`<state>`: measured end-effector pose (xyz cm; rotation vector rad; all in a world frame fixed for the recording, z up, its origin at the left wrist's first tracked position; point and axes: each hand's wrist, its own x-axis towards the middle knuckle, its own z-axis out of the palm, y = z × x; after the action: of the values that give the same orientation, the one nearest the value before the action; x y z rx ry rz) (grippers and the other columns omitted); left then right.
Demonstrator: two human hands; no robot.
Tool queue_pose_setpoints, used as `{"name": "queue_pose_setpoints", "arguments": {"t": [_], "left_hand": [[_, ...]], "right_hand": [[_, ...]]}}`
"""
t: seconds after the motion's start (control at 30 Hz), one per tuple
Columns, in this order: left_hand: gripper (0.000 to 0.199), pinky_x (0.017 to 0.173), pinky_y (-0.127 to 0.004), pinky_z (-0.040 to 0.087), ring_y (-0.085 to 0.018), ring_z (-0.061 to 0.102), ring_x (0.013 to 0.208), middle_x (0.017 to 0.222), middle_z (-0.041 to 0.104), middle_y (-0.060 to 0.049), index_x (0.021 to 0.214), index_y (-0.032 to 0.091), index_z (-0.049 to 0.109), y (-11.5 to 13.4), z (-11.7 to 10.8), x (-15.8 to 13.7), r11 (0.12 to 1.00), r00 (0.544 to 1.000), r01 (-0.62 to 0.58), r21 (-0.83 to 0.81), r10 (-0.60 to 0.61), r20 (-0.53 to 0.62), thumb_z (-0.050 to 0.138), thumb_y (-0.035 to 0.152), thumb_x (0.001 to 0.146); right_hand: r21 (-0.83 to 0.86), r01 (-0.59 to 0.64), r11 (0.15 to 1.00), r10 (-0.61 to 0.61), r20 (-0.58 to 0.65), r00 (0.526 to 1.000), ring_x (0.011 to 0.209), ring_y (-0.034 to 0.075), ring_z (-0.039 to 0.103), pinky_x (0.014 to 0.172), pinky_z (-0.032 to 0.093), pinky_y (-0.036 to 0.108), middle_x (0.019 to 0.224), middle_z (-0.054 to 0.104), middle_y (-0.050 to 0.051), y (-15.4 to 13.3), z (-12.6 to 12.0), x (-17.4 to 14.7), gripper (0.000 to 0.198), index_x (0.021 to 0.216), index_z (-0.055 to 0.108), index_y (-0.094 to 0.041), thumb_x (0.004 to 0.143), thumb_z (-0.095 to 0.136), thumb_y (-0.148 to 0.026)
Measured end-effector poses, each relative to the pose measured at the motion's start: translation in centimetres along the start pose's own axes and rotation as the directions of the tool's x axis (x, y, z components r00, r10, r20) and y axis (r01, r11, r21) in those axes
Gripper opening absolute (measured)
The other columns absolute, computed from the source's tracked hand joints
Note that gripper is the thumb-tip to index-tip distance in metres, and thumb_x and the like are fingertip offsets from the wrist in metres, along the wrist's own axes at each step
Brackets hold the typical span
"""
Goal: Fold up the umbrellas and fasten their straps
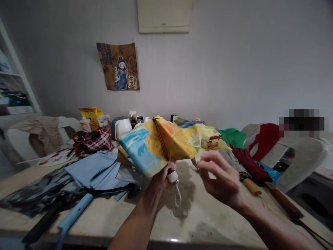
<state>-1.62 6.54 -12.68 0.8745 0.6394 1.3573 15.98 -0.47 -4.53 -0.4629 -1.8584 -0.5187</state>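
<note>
My left hand [164,176] is closed around the shaft end of a folding umbrella [148,147], just above its short white handle [173,177]. A white wrist strap hangs from that handle. The yellow and blue canopy, with an orange-slice print, is loosely gathered and points away from me above the table. To its right, my right hand [221,177] has its fingers curled in a pinch at a pale corner of the canopy, whose exact hold is partly hidden by the fingers.
On the left of the table [208,222] lie a light blue umbrella [93,170] and a dark camouflage one [33,184]. Grey and maroon umbrellas [251,163] lie right. Behind stand a kettle [123,127], a yellow bag [91,116] and a snack packet [212,139]. White chairs flank the table.
</note>
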Motion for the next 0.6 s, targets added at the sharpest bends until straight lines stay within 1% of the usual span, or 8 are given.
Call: {"name": "queue_pose_setpoints", "arguments": {"t": [0.07,0.1,0.17,0.23,0.27,0.33,0.47,0.6], "left_hand": [[0.029,0.046,-0.02,0.03,-0.006,0.031,0.05,0.053,0.039,0.005,0.05,0.019,0.043,0.2,0.0,0.0,0.999,0.998,-0.045,-0.016,0.046,0.038,0.071,0.023,0.053],[0.029,0.046,-0.02,0.029,-0.006,0.03,0.05,0.053,0.038,0.005,0.05,0.019,0.042,0.2,-0.1,-0.1,0.998,0.997,-0.059,-0.014,0.059,0.044,0.071,0.023,0.052],[0.032,0.045,-0.02,0.029,-0.007,0.03,0.05,0.054,0.038,0.004,0.049,0.019,0.041,0.1,-0.1,-0.4,0.999,0.997,-0.047,0.021,0.045,0.059,0.073,0.024,0.053],[0.036,0.045,-0.021,0.03,-0.007,0.03,0.05,0.056,0.039,0.004,0.051,0.019,0.043,0.0,-0.2,-0.9,0.997,0.996,0.002,0.074,-0.009,0.09,0.078,0.027,0.055],[0.037,0.045,-0.022,0.031,-0.008,0.031,0.051,0.058,0.039,0.004,0.053,0.019,0.044,0.0,-0.2,-1.1,0.997,0.993,0.031,0.077,-0.04,0.11,0.08,0.028,0.056],[0.038,0.046,-0.021,0.033,-0.007,0.034,0.052,0.059,0.041,0.003,0.056,0.018,0.047,-0.3,-0.3,-1.4,0.996,0.985,0.082,0.023,-0.084,0.153,0.083,0.028,0.056],[0.035,0.041,-0.016,0.029,-0.005,0.03,0.047,0.052,0.033,0.006,0.055,0.017,0.044,-0.6,-0.4,-1.2,0.98,0.962,0.18,-0.089,-0.157,0.223,0.078,0.022,0.058],[0.024,0.035,-0.009,0.024,0.0,0.023,0.04,0.055,0.028,0.009,0.065,0.017,0.041,-0.3,-0.7,-1.1,0.911,0.957,0.239,-0.335,-0.163,0.239,0.065,0.015,0.067]], "right_hand": [[0.074,-0.227,0.971,0.237,-0.192,0.952,0.078,0.016,0.059,0.067,0.051,0.03,0.09,0.058,0.004,1.4,-0.1,0.3,0.026,0.103,0.056,-0.023,0.081,0.065,-0.012],[0.135,-0.386,0.913,0.408,-0.245,0.88,0.078,0.017,0.06,0.065,0.053,0.031,0.094,0.059,0.005,2.2,0.0,0.4,0.034,0.109,0.054,-0.023,0.079,0.069,-0.021],[0.297,-0.668,0.682,0.724,-0.146,0.674,0.076,0.019,0.063,0.057,0.054,0.032,0.102,0.06,0.009,3.5,0.6,0.5,0.056,0.118,0.05,-0.02,0.071,0.076,-0.039],[0.364,-0.791,0.491,0.826,0.095,0.556,0.07,0.019,0.063,0.052,0.052,0.03,0.097,0.063,0.01,4.2,1.4,0.5,0.055,0.108,0.055,-0.017,0.066,0.076,-0.045],[0.368,-0.813,0.451,0.818,0.194,0.542,0.064,0.017,0.061,0.049,0.049,0.028,0.086,0.064,0.007,4.3,1.8,0.5,0.043,0.094,0.059,-0.015,0.067,0.075,-0.045],[0.374,-0.799,0.472,0.772,0.263,0.579,0.05,0.012,0.05,0.042,0.039,0.023,0.062,0.055,0.001,4.3,2.0,1.2,0.032,0.066,0.056,-0.016,0.071,0.07,-0.045],[0.588,-0.601,0.542,0.734,0.018,0.679,0.043,0.007,0.038,0.039,0.03,0.02,0.051,0.045,-0.003,5.3,0.5,4.4,0.042,0.058,0.049,-0.018,0.076,0.068,-0.05],[0.783,-0.437,0.444,0.777,-0.092,0.623,0.042,0.007,0.042,0.039,0.033,0.019,0.053,0.049,-0.004,7.4,-0.8,5.5,0.044,0.063,0.053,-0.019,0.073,0.071,-0.058]]}}
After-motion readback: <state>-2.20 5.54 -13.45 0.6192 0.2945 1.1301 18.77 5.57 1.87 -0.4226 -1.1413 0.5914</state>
